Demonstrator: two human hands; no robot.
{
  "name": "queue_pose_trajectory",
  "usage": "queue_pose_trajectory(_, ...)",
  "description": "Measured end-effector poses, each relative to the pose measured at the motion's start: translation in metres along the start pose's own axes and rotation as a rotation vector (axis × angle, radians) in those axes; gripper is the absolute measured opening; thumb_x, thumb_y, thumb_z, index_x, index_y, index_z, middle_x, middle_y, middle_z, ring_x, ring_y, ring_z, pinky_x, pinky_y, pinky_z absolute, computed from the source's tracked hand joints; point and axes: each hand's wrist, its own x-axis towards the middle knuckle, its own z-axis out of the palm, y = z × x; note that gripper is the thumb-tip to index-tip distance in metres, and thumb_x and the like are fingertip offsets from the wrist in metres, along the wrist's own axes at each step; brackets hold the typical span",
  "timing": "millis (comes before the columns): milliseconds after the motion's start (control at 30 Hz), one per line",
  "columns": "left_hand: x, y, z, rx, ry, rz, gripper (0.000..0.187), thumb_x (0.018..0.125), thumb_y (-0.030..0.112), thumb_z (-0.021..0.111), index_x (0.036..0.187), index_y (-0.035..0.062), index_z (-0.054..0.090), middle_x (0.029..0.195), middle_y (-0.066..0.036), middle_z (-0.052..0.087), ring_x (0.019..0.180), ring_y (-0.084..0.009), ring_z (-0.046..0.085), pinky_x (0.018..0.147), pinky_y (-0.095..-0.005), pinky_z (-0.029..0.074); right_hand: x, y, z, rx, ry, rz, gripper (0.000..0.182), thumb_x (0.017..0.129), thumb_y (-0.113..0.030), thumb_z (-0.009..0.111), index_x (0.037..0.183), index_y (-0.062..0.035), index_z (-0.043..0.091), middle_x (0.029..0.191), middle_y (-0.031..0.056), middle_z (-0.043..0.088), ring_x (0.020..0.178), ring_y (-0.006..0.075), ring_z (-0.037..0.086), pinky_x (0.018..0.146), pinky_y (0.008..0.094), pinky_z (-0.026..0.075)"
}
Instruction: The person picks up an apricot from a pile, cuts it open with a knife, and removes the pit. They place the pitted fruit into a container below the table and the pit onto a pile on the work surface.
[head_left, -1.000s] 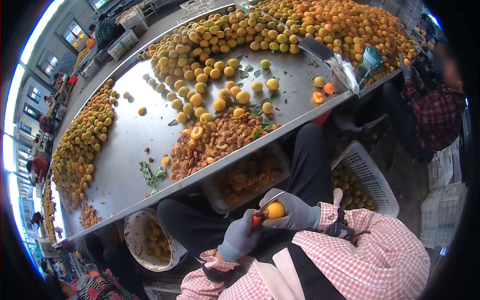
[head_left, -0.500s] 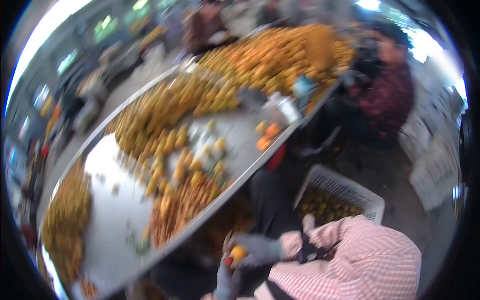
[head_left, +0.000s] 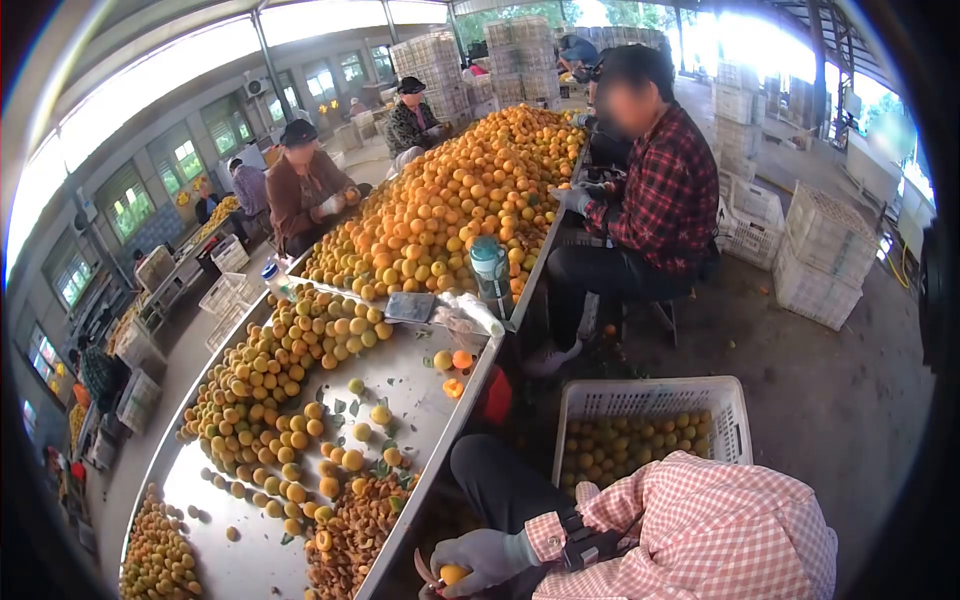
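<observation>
My right hand point(head_left: 478, 560), in a grey glove, is at the bottom centre with its fingers closed round a yellow-orange fruit point(head_left: 454, 575). A curved cutting tool point(head_left: 425, 568) stands up beside the fruit, at the fingertips; which hand grips it is unclear. Of my left hand point(head_left: 430, 593), only a grey gloved sliver shows at the bottom edge, with its fingers hidden. A black strap is round my pink checked right sleeve. Just beyond the hands, brown fruit pieces point(head_left: 365, 530) lie on the metal table point(head_left: 420, 400), beside whole yellow fruit point(head_left: 265, 375).
A white crate point(head_left: 742, 420) of green-yellow fruit stands right of my knees. Across the table end lies a large heap of orange fruit point(head_left: 440, 215), with a teal bottle point(head_left: 490, 268) beside it. Seated co-workers point(head_left: 665, 190) surround the heap. Stacked crates point(head_left: 825, 255) stand at right.
The view has tilted up and steadied, showing more of the hall. My hands now sit lower in view, and my left hand has mostly dropped out of the frame.
</observation>
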Motion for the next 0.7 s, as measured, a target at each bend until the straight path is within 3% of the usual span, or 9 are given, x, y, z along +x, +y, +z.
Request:
queue_pose_trajectory(100, 0.000, 0.001, -0.004, -0.107, 0.041, -0.020, 0.067, 0.079, -0.008, 0.061, 0.134, 0.0118, 0.030, 0.124, -0.012, 0.048, 0.109, -0.0230, 0.053, 0.089, -0.0343, 0.048, 0.002, 0.004, -0.006, 0.103, -0.049, 0.126, 0.041, 0.080, -0.038, 0.068, 0.100, -0.0032, 0.058, 0.093, 0.0132, 0.058, 0.085, 0.0316, 0.059, 0.074, 0.0368, 0.046)
queue_pose_trajectory(233, 0.009, -0.027, -0.007, -0.069, 0.100, -0.003, 0.064, 0.082, -0.001, 0.065, 0.135, 0.0096, 0.030, 0.125, -0.012, 0.049, 0.106, -0.0214, 0.054, 0.087, -0.0314, 0.048, 0.002, 0.002, 0.006, 0.072, -0.043, 0.090, 0.041, 0.080, -0.038, 0.067, 0.101, -0.0036, 0.057, 0.096, 0.0138, 0.056, 0.085, 0.0312, 0.058, 0.074, 0.0371, 0.046)
queue_pose_trajectory(300, 0.012, -0.039, -0.013, -0.014, 0.132, -0.008, 0.063, 0.083, 0.002, 0.067, 0.134, 0.0079, 0.032, 0.125, -0.011, 0.050, 0.107, -0.0205, 0.053, 0.089, -0.0311, 0.046, 0.001, -0.003, 0.012, -0.172, 0.042, 0.081, 0.050, 0.074, -0.049, 0.069, 0.099, -0.0063, 0.060, 0.090, 0.0167, 0.063, 0.084, 0.0354, 0.062, 0.070, 0.0416, 0.049)
queue_pose_trajectory(400, 0.022, -0.076, -0.037, 0.121, 0.106, -0.036, 0.058, 0.084, 0.004, 0.066, 0.133, 0.0073, 0.036, 0.126, -0.011, 0.050, 0.109, -0.0210, 0.053, 0.091, -0.0327, 0.046, -0.003, -0.010, 0.009, -0.253, 0.106, -0.063, 0.044, 0.076, -0.049, 0.065, 0.089, -0.0065, 0.059, 0.084, 0.0148, 0.061, 0.075, 0.0362, 0.061, 0.061, 0.0434, 0.048)
queue_pose_trajectory(500, 0.018, -0.078, -0.030, -0.065, 0.061, -0.016, 0.053, 0.086, 0.003, 0.063, 0.133, 0.0062, 0.038, 0.126, -0.011, 0.050, 0.111, -0.0207, 0.053, 0.093, -0.0334, 0.045, -0.001, -0.005, 0.009, -0.375, 0.123, -0.223, 0.039, 0.078, -0.045, 0.064, 0.083, -0.0070, 0.058, 0.079, 0.0134, 0.059, 0.070, 0.0358, 0.060, 0.056, 0.0439, 0.046)
queue_pose_trajectory(567, 0.016, -0.073, -0.025, -0.339, 0.019, -0.169, 0.049, 0.088, 0.002, 0.060, 0.133, 0.0057, 0.039, 0.125, -0.010, 0.051, 0.111, -0.0200, 0.053, 0.094, -0.0323, 0.045, 0.003, 0.003, 0.008, -0.445, 0.133, -0.324, 0.037, 0.079, -0.043, 0.064, 0.080, -0.0074, 0.058, 0.076, 0.0128, 0.058, 0.068, 0.0357, 0.060, 0.054, 0.0441, 0.046)
queue_pose_trajectory(700, 0.024, -0.066, -0.012, -0.348, 0.097, -0.161, 0.048, 0.087, -0.003, 0.057, 0.131, 0.0051, 0.040, 0.122, -0.010, 0.053, 0.110, -0.0182, 0.053, 0.094, -0.0307, 0.044, 0.010, 0.012, 0.005, -0.483, 0.107, -0.375, 0.036, 0.080, -0.043, 0.065, 0.080, -0.0074, 0.058, 0.075, 0.0130, 0.058, 0.070, 0.0359, 0.060, 0.057, 0.0425, 0.046)
